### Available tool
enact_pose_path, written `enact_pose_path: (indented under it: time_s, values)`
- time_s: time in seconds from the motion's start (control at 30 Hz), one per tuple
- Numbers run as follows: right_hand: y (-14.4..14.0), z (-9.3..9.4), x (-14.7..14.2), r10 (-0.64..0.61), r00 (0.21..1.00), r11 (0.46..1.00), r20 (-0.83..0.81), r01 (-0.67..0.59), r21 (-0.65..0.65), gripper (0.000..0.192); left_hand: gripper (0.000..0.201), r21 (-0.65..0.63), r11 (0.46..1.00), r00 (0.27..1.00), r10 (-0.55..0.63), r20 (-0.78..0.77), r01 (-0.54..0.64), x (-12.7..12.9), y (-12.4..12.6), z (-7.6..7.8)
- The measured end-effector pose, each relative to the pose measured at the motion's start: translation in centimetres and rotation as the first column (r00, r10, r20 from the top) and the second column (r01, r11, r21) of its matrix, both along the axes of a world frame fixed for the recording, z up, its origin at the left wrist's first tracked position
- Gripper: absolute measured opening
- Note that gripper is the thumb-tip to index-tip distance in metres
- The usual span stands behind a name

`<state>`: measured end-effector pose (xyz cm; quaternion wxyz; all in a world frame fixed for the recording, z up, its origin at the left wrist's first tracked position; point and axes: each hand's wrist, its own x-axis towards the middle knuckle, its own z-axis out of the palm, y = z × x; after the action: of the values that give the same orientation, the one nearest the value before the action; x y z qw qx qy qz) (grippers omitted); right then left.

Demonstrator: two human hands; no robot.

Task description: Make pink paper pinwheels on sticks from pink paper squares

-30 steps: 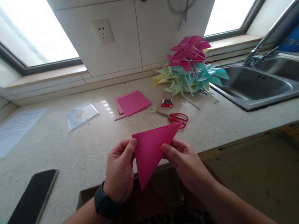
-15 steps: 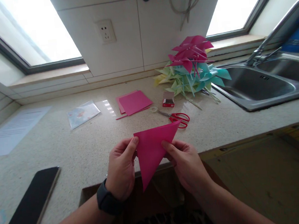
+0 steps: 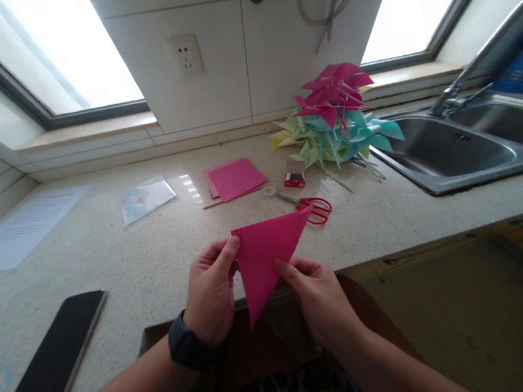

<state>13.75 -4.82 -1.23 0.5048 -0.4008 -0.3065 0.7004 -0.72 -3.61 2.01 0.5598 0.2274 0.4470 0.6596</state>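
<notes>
Pink paper triangle pinched by left hand and right hand, no readable writing on it

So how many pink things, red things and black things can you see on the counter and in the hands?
Pink: 3, the folded pink triangle in both hands, the stack of pink sheets, the pink pinwheels atop the pile.
Red: 2, the red-handled scissors, the small red box.
Black: 2, the black slab, the wristband.
Total: 7
</notes>
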Motion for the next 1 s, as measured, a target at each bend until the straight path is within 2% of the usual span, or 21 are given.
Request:
enact_pose_path:
  time_s: [0.17, 0.37, 0.6, 0.83, 1.0]
  values:
    - [-0.7, 0.4, -0.2, 0.111, 0.994, 0.993, -0.01, -0.111, -0.028, 0.027, 0.023, -0.016, 1.0, 1.0, -0.002, 0.013, 0.002, 0.0, 0.1, 0.1]
    - [-0.8, 0.6, -0.3, 0.083, 0.996, 0.995, 0.041, -0.081, -0.062, 0.029, 0.024, 0.007, 1.0, 1.0, 0.028, 0.01, -0.028, 0.0, 0.5, 0.2]
    - [-1.4, 0.5, -0.7, 0.206, 0.974, 0.978, 0.099, -0.202, -0.048, 0.029, 0.025, -0.012, 1.0, 1.0, 0.026, 0.004, -0.026, -0.3, 0.5, 0.1]
    - [-1.5, 0.1, -1.0, 0.146, 0.972, 0.989, 0.181, -0.137, -0.062, 0.033, 0.024, 0.008, 1.0, 1.0, 0.022, -0.002, -0.022, -0.6, 1.0, -0.1]
    - [-1.4, -0.2, -1.1, 0.191, 0.963, 0.981, 0.191, -0.18, -0.071, 0.037, 0.023, -0.015, 1.0, 0.999, 0.0, -0.032, 0.0, -0.6, 1.0, -0.4]
